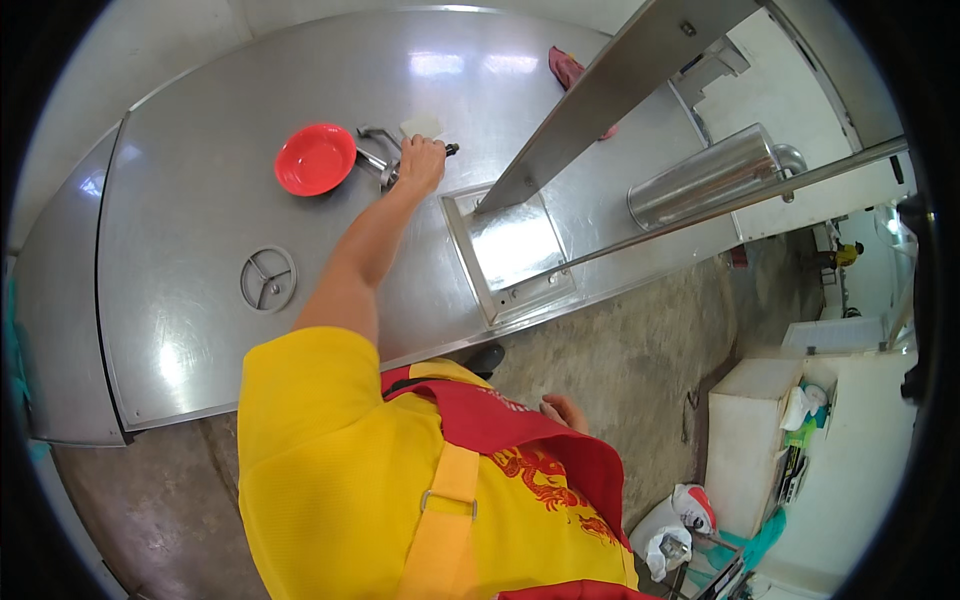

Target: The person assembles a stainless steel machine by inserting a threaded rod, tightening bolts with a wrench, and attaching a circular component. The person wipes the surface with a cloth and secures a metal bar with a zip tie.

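One hand (421, 163) reaches far across a steel table (200, 250), the left arm stretched out from a yellow sleeve.

Its fingers are closed around a dark-handled metal tool (385, 165) lying on the tabletop, just right of a red bowl (314, 159) and just below a small pale square pad (422, 126). The right hand (565, 411) hangs low by the red apron (520, 440), fingers loosely curled, holding nothing. A square hatch (512, 243) is sunk into the table to the right of the tool, and a round spoked cover (268, 279) sits nearer the body.
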Available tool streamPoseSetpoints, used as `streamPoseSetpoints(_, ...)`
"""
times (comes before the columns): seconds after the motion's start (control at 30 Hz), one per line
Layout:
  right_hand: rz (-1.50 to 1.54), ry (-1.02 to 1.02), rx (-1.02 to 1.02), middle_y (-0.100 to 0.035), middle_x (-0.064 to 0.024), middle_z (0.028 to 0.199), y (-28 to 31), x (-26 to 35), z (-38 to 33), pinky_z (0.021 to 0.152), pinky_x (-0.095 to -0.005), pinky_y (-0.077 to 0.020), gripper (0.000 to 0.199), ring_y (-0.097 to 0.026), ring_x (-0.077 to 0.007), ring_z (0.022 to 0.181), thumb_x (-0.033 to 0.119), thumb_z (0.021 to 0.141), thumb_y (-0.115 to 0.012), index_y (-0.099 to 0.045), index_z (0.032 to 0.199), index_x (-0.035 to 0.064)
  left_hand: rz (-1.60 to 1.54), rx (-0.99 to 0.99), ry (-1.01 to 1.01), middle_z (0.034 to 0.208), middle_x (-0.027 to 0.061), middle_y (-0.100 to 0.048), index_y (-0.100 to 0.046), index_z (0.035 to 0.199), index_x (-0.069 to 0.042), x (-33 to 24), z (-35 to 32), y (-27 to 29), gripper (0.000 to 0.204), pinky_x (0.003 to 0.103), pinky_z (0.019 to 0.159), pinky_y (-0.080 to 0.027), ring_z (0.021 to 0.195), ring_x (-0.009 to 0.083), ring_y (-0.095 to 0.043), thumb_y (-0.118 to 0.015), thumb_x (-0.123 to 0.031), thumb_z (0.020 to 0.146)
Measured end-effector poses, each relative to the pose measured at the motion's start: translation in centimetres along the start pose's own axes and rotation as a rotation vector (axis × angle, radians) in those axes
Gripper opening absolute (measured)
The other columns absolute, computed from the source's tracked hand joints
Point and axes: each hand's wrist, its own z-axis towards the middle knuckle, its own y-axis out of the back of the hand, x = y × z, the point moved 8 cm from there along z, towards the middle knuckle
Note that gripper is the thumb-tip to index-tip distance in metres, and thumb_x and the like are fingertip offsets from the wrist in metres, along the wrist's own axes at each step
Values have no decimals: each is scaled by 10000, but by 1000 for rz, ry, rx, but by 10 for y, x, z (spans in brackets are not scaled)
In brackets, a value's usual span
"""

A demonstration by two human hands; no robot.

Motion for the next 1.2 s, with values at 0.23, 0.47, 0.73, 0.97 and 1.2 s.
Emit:
streamPoseSetpoints(0.23, 81, 195, 373, -706, -71, 1025, -71, 157, 11, 812, -273, -533, 355, -634, -121, 854, 249, 1019, -627, -636, 1287, 17, -971, -578, 221, 860, 116, -662, -679, 1070, -2, 22, -104, 209, 329, 399, 694, -486, 770, 246, -624, -696, -298, 926)
streamPoseSetpoints(0.47, 200, 571, 564, -520, -109, 1395, -117, 257, -23, 1006, -355, -478, 573, -572, -213, 1147, 313, 1065, -550, -385, 1543, 43, -2051, -372, 461, 710, -18, -475, -572, 1003, -46, -16, -232, 240, 96, 284, 606, -433, 649, 117, -492, -604, -108, 937)
streamPoseSetpoints(0.73, 729, 1105, 162, -639, -180, 1245, -36, 332, -59, 1042, -446, -486, 433, -629, -304, 1197, 293, 1107, -419, -404, 1446, 26, -2398, 305, 358, 901, 29, -585, -575, 1124, -76, -143, -235, 222, 143, 412, 833, -557, 872, 158, -599, -590, -191, 1040)
streamPoseSetpoints(0.97, 825, 980, 107, -635, -139, 998, -17, 317, -56, 856, -417, -552, 418, -661, -255, 920, 315, 1092, -480, -463, 1383, 16, -2182, 529, 134, 1061, 101, -663, -600, 1188, -34, -159, -221, 200, 251, 447, 814, -568, 944, 238, -663, -562, -239, 1048)
streamPoseSetpoints(1.2, 751, 1053, -102, -617, -29, 778, 12, 330, -80, 522, -240, -458, 276, -557, -101, 557, 148, 1062, -559, -559, 1306, 19, -1880, 828, 119, 965, 117, -709, -681, 1118, 32, -141, -276, 157, 323, 370, 786, -572, 832, 212, -689, -539, -255, 1073)
